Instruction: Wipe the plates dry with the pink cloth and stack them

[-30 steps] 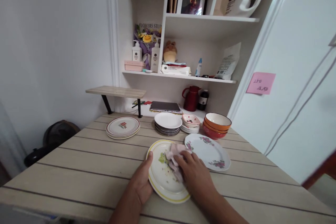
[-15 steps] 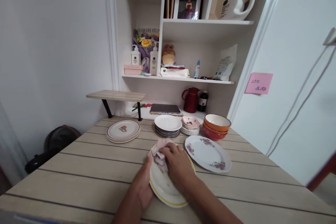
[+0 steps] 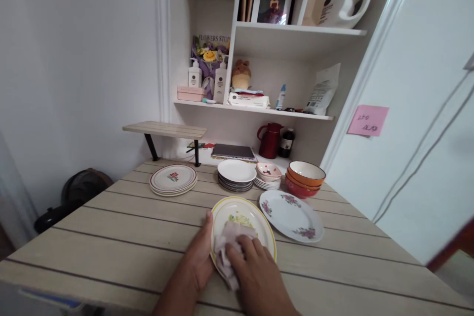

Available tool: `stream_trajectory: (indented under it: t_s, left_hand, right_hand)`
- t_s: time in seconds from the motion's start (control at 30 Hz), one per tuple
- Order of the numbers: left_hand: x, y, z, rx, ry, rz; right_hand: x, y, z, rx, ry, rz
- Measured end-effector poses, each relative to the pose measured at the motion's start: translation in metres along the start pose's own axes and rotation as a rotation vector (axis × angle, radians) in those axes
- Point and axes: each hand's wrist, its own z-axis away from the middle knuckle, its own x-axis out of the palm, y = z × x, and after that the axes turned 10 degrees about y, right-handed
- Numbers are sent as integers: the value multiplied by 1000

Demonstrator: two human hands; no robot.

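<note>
A round white plate [image 3: 262, 227] with a yellow rim and a green-yellow print is tilted up a little in front of me. My left hand [image 3: 202, 252] grips its left edge, thumb on the rim and the other fingers hidden underneath. Under my right hand [image 3: 255, 266] a pale pink cloth [image 3: 233, 237] is bunched and pressed on the plate's near half. The cloth hangs over the near edge. Right of this plate lies an oval white plate [image 3: 291, 215] with pink flowers.
Behind stand a stack of red-rimmed plates [image 3: 173, 180], white-topped plates [image 3: 237, 172], a small pink bowl [image 3: 268, 172] on saucers and stacked orange and red bowls [image 3: 305, 177]. A low wooden riser [image 3: 165, 130], a closed laptop [image 3: 233, 151] and a red jug [image 3: 270, 140] are farther back.
My right hand has drawn the cloth from the plate's far left part down to its near side, uncovering the print. My left hand keeps its hold; the view has shifted slightly.
</note>
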Motion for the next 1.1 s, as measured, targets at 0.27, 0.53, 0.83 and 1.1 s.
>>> stream_trajectory:
  t_s: [0.27, 0.53, 0.83, 1.1]
  left_hand:
    - [-7, -2, -8, 64, -56, 72]
    - [-1, -3, 0, -39, -35, 37]
    - [-2, 0, -5, 27, 16, 31]
    - [-10, -4, -11, 53, -63, 98]
  right_hand:
    - [-12, 27, -77, 96, 6, 9]
    - [2, 43, 27, 30, -9, 165]
    - [-1, -8, -44, 25, 5, -69]
    - [-2, 48, -48, 155, -23, 72]
